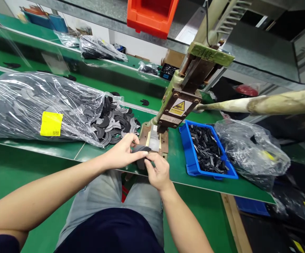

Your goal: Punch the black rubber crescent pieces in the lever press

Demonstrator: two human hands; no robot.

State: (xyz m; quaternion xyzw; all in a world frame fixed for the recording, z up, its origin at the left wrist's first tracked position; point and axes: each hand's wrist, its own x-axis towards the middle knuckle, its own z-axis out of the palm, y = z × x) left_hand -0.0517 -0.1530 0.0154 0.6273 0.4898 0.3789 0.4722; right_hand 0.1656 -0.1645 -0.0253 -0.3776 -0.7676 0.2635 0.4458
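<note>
Far out to the left of the left hand (124, 151) lies a big clear bag (23, 102) bearing a yellow label (51, 124). From its mouth, just beyond the left hand, a heap of dark curved parts (112, 123) spills onto the green table (174, 168). The left hand pinches a dark curved piece (141, 149) between thumb and fingers. At that piece's right end, the right hand (159, 172) has thumb and forefinger pressed together; what sits between them is too small to tell. Just beyond both hands stands the press (177, 105), its lever (260, 105) reaching out to the right. To the right of the right hand is a blue tray (190, 170) of small black parts (207, 149), with another clear bag (249, 147) beyond it.
</note>
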